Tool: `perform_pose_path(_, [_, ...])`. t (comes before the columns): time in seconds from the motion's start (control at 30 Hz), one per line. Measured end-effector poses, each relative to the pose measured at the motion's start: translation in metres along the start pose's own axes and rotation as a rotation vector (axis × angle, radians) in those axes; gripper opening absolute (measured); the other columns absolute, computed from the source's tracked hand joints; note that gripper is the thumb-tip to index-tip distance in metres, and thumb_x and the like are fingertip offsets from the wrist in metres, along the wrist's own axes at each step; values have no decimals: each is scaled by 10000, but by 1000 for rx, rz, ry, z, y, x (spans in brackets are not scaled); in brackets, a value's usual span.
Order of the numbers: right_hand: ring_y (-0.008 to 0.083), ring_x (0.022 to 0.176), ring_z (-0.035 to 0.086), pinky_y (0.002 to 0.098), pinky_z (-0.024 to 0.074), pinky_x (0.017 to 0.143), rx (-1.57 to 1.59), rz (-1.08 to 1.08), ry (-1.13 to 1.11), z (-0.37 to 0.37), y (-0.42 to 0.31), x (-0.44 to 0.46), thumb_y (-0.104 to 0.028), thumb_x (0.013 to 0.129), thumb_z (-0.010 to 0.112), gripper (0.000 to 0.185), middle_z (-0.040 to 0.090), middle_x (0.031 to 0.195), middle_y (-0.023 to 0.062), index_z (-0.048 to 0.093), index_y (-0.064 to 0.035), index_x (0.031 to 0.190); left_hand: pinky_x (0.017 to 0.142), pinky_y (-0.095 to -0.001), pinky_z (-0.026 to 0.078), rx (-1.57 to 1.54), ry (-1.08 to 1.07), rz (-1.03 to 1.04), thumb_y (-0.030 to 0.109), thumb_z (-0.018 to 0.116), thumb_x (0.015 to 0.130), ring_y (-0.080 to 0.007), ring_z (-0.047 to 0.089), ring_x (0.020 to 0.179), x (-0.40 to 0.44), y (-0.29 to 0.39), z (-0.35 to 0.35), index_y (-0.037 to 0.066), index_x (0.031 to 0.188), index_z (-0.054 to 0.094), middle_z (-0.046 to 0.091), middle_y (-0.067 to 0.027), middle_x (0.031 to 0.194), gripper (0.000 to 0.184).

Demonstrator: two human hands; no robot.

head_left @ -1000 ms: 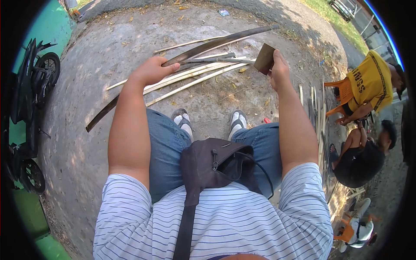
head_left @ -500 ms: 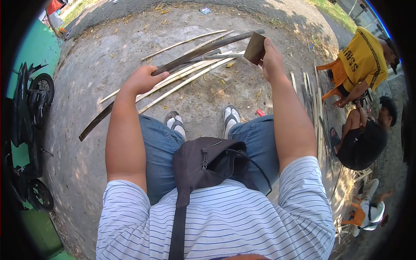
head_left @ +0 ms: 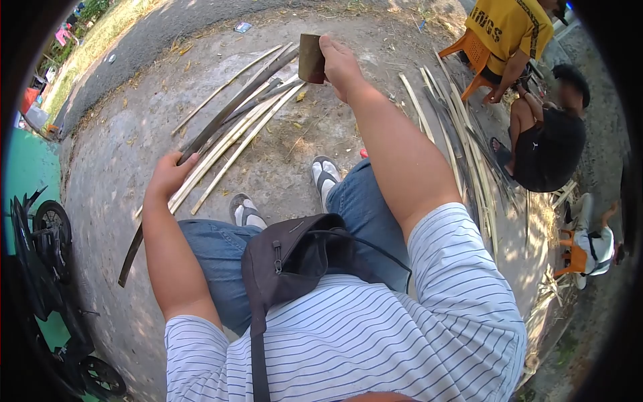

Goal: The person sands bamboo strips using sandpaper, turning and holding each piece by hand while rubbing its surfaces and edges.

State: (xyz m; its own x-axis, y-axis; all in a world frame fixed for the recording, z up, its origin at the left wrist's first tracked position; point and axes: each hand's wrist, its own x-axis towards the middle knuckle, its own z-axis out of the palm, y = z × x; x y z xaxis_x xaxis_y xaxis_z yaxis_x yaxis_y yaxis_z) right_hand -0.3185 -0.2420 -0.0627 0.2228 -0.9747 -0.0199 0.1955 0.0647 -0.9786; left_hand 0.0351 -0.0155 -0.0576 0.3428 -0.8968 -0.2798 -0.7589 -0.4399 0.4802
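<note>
My left hand (head_left: 172,175) is closed around a long, dark, slightly curved bamboo strip (head_left: 224,112), gripping it toward its near end. The tail of the strip passes below my wrist on the left. In my right hand (head_left: 343,67), out in front of me, is a broad rectangular metal blade (head_left: 311,59); its handle is hidden in the fist. The blade overlaps the strip's far end in view, and I cannot tell whether they touch. Under the strip, pale split bamboo strips (head_left: 249,130) lie on the ground.
More bamboo strips (head_left: 462,137) lie to my right. Beyond them are a person in a yellow shirt (head_left: 509,27) on an orange chair (head_left: 477,57) and a crouching person in black (head_left: 561,144). Another person sits farther back. A motorcycle (head_left: 50,248) stands at left by a green wall (head_left: 32,151).
My view has turned, shifting the ground strips left in the picture and the people on the right upward. The blade looks more upright. Both hands keep their grips.
</note>
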Motion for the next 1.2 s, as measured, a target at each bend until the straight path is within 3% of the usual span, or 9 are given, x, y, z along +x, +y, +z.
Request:
perform_pose_path(0.1, [199, 1094, 638, 403, 497, 979, -38, 16, 3, 4, -2, 0, -464, 1096, 488, 555, 669, 1252, 81, 557, -27, 1431, 684, -371, 464, -5, 4, 7, 469, 718, 952, -160, 528, 723, -2, 4, -1, -25, 897, 685, 608, -73, 741, 498])
perform_pose_path(0.2, [190, 1033, 620, 365, 504, 907, 31, -2, 19, 7, 6, 5, -439, 1100, 486, 524, 681, 1161, 102, 626, 7, 1337, 684, -372, 465, 17, 15, 33, 466, 718, 952, -164, 530, 719, -2, 6, 0, -28, 899, 682, 608, -77, 736, 498])
perform_pose_path(0.3, [213, 1125, 635, 413, 494, 1001, 47, 21, -13, 5, 11, 10, -450, 1096, 497, 554, 668, 1268, 98, 542, -20, 1443, 681, -373, 466, 14, 15, 35, 465, 718, 951, -167, 530, 714, -2, 6, -1, -30, 903, 679, 607, -82, 731, 499])
perform_pose_path(0.5, [217, 1128, 637, 409, 495, 1009, 38, 36, 10, 7, 9, 7, -451, 1095, 498, 553, 668, 1273, 103, 546, -21, 1439, 675, -379, 469, 30, 10, 29, 475, 708, 954, -166, 542, 709, 0, 1, 0, -30, 909, 683, 616, -86, 733, 507])
perform_pose_path(0.6, [191, 1076, 634, 371, 513, 931, -5, 25, 37, 7, 11, 8, -426, 1100, 490, 511, 682, 1212, 100, 609, -21, 1387, 677, -383, 471, 28, -3, 26, 477, 703, 956, -167, 549, 710, -2, 3, 0, -28, 914, 687, 625, -85, 737, 507])
perform_pose_path(0.9, [213, 1192, 594, 403, 466, 1032, -13, 23, 22, 9, 4, 1, -474, 1085, 508, 565, 647, 1323, 100, 543, -61, 1470, 706, -390, 487, 31, -8, 4, 486, 709, 951, -180, 584, 734, -3, 8, 2, -36, 927, 698, 651, -101, 760, 523])
perform_pose_path(1.0, [182, 1085, 622, 356, 507, 929, -24, 14, 45, 9, 5, 1, -437, 1096, 491, 521, 683, 1220, 101, 625, -24, 1384, 711, -396, 490, 40, -20, -13, 495, 714, 944, -186, 591, 740, -2, 9, 4, -39, 929, 697, 662, -115, 774, 535])
perform_pose_path(1.2, [185, 1052, 628, 362, 505, 927, -33, -4, 22, 6, 11, 10, -431, 1097, 484, 515, 687, 1184, 96, 636, -16, 1361, 702, -398, 484, 85, -16, 4, 511, 721, 934, -189, 584, 731, 0, 7, 7, -45, 917, 690, 653, -128, 767, 557])
